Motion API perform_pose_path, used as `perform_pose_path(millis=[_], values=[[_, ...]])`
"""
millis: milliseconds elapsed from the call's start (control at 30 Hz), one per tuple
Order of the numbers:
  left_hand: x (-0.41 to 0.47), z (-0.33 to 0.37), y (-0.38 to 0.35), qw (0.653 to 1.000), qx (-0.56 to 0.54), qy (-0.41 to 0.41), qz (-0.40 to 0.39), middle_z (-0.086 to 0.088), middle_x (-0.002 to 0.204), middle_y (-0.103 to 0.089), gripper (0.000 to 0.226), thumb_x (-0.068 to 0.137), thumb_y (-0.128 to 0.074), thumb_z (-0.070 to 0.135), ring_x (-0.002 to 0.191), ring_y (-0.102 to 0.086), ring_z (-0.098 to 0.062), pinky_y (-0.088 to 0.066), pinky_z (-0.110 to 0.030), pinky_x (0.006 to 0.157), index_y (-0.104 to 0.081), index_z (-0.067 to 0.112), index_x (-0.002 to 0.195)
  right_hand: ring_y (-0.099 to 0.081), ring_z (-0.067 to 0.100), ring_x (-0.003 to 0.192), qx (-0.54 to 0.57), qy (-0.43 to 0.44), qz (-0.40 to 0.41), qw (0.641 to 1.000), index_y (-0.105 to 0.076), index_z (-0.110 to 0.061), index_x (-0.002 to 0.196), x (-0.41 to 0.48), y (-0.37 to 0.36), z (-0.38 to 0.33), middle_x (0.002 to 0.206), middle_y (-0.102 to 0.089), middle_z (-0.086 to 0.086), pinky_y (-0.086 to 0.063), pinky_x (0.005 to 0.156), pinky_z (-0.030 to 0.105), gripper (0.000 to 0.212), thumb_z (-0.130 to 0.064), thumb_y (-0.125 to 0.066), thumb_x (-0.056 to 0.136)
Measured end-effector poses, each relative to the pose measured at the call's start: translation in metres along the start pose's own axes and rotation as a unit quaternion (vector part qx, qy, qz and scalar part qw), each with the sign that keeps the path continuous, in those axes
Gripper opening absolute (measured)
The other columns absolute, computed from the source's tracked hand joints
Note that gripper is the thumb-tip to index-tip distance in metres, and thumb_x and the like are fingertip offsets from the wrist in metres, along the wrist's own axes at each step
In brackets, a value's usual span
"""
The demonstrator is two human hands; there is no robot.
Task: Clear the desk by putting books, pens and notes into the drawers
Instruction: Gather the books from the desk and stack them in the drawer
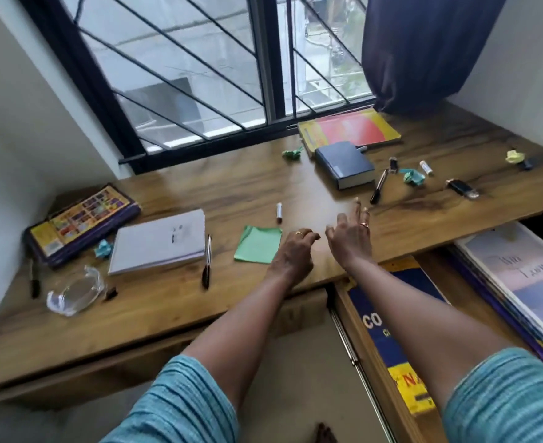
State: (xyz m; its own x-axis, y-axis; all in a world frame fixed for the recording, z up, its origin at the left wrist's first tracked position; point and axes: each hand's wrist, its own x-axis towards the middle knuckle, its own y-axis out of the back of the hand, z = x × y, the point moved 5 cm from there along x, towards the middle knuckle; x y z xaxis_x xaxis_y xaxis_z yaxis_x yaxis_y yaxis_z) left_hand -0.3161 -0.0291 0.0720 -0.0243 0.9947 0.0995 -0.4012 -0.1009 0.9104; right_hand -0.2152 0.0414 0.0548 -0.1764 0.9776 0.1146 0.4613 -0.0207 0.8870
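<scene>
My left hand hovers over the wooden desk, fingers curled and empty, just right of a green note pad. Beside it, my right hand is spread open with nothing in it. A small marker lies beyond the green pad. A white notebook and a black pen lie to the left. A dark blue book and a red and yellow book lie near the window. Another black pen lies right of the blue book. An open drawer at the lower right holds books.
A purple box with a colourful cover sits at the far left. A clear plastic piece, crumpled paper balls and a USB stick are scattered around. A dark curtain hangs at the right of the barred window.
</scene>
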Motion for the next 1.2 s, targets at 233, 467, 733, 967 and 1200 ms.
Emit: perform_pose_path(millis=[233, 467, 733, 967, 1200], values=[[0.091, -0.045, 0.027, 0.992, -0.061, 0.089, 0.062, -0.017, 0.132, -0.053, 0.055, 0.081, -0.036, -0.01, 0.125, -0.045, -0.03, -0.033, -0.029, 0.106, -0.052, 0.007, 0.13, -0.016, 0.037, 0.143, 0.044, -0.077, 0.018, 0.996, -0.049, 0.001, 0.126, 0.071, 0.006, 0.001, 0.156, -0.008, 0.021, -0.025, 0.114, 0.042, 0.04, -0.02, -0.046, 0.093], [0.203, -0.088, 0.035, 0.963, -0.176, 0.204, 0.023, -0.017, 0.138, -0.05, 0.061, 0.083, -0.035, -0.007, 0.128, -0.045, -0.03, -0.037, -0.031, 0.105, -0.043, 0.011, 0.141, -0.038, 0.037, 0.132, 0.052, -0.121, 0.07, 0.989, -0.051, 0.005, 0.124, 0.154, 0.019, 0.012, 0.152, -0.021, 0.023, -0.035, 0.103, 0.035, 0.037, -0.013, -0.049, 0.091], [0.36, -0.141, 0.049, 0.941, -0.253, 0.223, 0.014, -0.014, 0.133, -0.057, 0.046, 0.09, -0.038, -0.001, 0.121, -0.052, -0.029, -0.042, -0.032, 0.099, -0.053, 0.007, 0.133, -0.052, 0.035, 0.112, 0.059, -0.13, 0.076, 0.987, -0.055, 0.003, 0.12, 0.271, 0.02, 0.011, 0.127, -0.053, 0.02, -0.04, 0.086, 0.034, 0.031, -0.01, -0.049, 0.092], [0.459, -0.183, 0.01, 0.945, -0.213, 0.23, -0.094, -0.032, 0.113, -0.06, 0.019, 0.09, -0.043, 0.002, 0.1, -0.061, -0.033, -0.043, -0.036, 0.064, -0.059, 0.0, 0.079, -0.052, 0.033, 0.118, 0.033, -0.134, 0.0, 0.99, -0.055, -0.002, 0.126, 0.344, -0.021, 0.012, 0.131, -0.054, 0.018, -0.041, 0.098, 0.037, 0.039, -0.019, -0.046, 0.093], [0.513, -0.202, -0.044, 0.856, -0.397, 0.291, -0.16, -0.012, 0.083, -0.057, 0.025, 0.097, -0.047, 0.021, 0.094, -0.051, -0.027, -0.043, -0.039, 0.086, -0.052, 0.012, 0.074, -0.063, 0.032, 0.088, -0.045, -0.138, 0.018, 0.989, -0.064, -0.002, 0.087, 0.346, -0.04, 0.013, 0.096, -0.067, 0.019, -0.048, 0.074, 0.037, 0.035, -0.026, -0.04, 0.095]])
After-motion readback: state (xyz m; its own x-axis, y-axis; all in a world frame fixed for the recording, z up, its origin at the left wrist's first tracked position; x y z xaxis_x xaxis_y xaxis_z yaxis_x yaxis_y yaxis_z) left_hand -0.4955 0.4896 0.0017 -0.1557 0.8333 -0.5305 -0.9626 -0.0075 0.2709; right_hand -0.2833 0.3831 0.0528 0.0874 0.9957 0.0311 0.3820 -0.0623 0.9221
